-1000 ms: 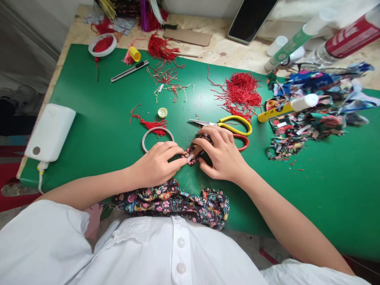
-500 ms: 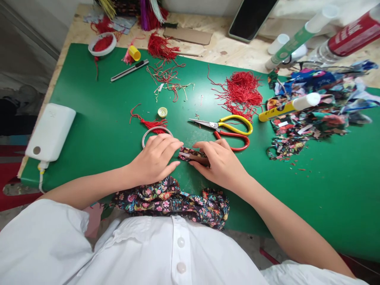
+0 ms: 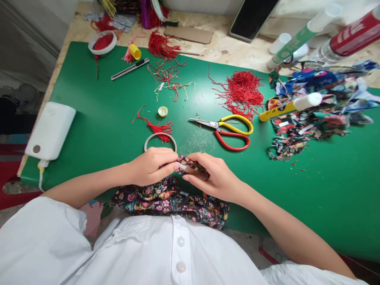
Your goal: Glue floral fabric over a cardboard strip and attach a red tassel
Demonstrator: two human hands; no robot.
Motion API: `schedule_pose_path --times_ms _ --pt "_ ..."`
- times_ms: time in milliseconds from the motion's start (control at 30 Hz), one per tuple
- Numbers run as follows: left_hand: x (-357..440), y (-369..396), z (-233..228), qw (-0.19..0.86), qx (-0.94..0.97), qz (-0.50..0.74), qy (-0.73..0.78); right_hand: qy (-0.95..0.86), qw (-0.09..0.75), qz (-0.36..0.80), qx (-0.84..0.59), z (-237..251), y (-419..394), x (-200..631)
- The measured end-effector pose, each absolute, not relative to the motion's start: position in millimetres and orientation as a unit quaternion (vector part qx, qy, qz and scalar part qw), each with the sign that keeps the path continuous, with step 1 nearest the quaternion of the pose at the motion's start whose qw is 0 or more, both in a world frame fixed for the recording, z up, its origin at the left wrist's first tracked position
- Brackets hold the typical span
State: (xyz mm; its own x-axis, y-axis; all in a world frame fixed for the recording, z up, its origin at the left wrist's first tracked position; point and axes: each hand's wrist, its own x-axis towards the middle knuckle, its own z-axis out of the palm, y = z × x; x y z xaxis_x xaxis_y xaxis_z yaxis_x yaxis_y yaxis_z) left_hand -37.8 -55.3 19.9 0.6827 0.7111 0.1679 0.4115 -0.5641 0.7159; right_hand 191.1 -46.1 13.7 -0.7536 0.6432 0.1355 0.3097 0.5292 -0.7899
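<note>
Between my two hands is a small strip of dark floral fabric [image 3: 181, 161] with a pale band along it. My left hand [image 3: 154, 166] pinches its left end with thumb and fingers. At the other end my right hand [image 3: 216, 174] grips it, fingers over the far side and thumb near me. A pale ring [image 3: 160, 134] lies just beyond my left hand, which hides its near edge; I cannot tell if they touch. Past the ring lies a red tassel [image 3: 160, 128]. Gathered floral cloth [image 3: 172, 204] lies between my hands and my body.
Scissors [image 3: 218, 124] with yellow and red handles lie beyond my right hand. A glue stick [image 3: 291, 107] rests on fabric scraps [image 3: 323, 126] at right. Red threads [image 3: 242, 93], a utility knife [image 3: 130, 69] and a small round cap [image 3: 162, 111] lie farther back; a white power bank [image 3: 50, 130] is left.
Both hands have come slightly nearer my body with the fabric strip, and the left fingers have closed on its end. The ring and red tassel have shifted a little right and toward me.
</note>
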Motion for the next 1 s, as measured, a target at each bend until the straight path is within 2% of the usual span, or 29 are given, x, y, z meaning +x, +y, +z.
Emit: schedule_pose_path --times_ms 167,467,800,1000 --pt "-34.3 -58.1 17.3 0.299 0.876 0.229 0.301 -0.833 0.204 0.432 -0.279 16.8 -46.6 186.7" --pt "-32.0 -61.0 14.5 0.303 0.882 0.227 0.283 -0.844 0.235 0.411 -0.252 13.3 -51.3 182.9" --pt "-32.2 -60.5 15.1 0.251 0.892 0.209 0.313 -0.835 0.240 0.416 -0.268 11.6 -52.9 180.0" --pt "-33.0 -60.1 13.6 0.279 0.877 0.210 0.329 -0.833 0.244 0.419 -0.267 11.3 -51.9 181.5"
